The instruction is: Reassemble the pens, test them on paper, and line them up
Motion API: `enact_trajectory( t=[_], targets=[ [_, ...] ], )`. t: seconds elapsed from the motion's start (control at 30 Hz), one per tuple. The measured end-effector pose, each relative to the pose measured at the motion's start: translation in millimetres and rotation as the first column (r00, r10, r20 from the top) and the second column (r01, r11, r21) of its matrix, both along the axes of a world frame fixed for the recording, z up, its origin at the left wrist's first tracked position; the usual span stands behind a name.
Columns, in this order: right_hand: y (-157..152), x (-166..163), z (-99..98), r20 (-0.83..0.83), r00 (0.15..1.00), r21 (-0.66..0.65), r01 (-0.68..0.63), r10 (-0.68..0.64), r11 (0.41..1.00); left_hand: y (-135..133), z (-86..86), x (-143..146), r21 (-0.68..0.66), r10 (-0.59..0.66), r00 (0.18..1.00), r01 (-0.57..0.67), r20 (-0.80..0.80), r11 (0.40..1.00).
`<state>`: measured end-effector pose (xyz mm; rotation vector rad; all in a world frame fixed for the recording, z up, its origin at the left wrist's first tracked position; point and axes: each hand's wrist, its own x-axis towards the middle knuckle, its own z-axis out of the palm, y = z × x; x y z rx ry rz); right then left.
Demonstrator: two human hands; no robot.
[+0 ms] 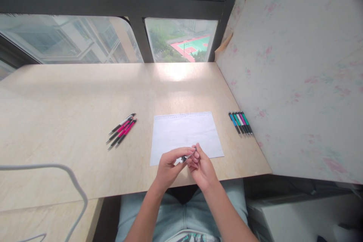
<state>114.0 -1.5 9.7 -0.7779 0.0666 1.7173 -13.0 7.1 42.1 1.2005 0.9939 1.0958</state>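
Just above the near edge of a white sheet of paper, my two hands meet around a pen with white and black parts. My left hand is closed on it, thumb below and fingers over the top. The pen slants up to the right toward my right hand, whose thumb and fingertips pinch its far, dark end. Fingers hide much of the barrel. Small handwriting runs along the top edge of the paper.
Several pens, pink and white with black grips, lie left of the paper. To the right, a row of coloured pens lies by the papered wall. A grey cable arches at lower left. Windows stand behind the table.
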Motion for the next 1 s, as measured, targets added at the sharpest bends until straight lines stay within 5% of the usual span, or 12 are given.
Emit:
enact_trajectory(
  t=[0.2,0.33,0.43,0.7,1.0],
  targets=[
    [-2.8,-11.1,10.2,0.259,0.952,0.093,0.142,-0.162,0.985,1.2,-7.1,4.8,-0.102,0.214,0.976,-0.209,0.042,0.973],
    [-0.2,-17.1,13.4,0.435,0.874,0.17,0.156,-0.216,0.973,2.4,-17.9,23.0,-0.311,0.458,0.853,-0.378,0.248,0.872],
    [2.0,-12.0,10.7,0.532,0.821,0.218,0.103,-0.207,0.971,2.2,-21.2,31.5,-0.502,0.559,0.749,-0.351,0.355,0.79],
    [7.1,21.5,4.0,0.648,0.745,0.281,-0.045,-0.155,0.959,4.9,-18.0,21.8,-0.452,0.411,0.836,-0.227,0.365,0.863],
    [24.2,47.3,0.6,0.902,0.408,0.292,-0.333,-0.142,0.897,10.4,-26.4,12.9,-0.378,0.385,0.883,-0.271,0.27,0.885]
  ],
)
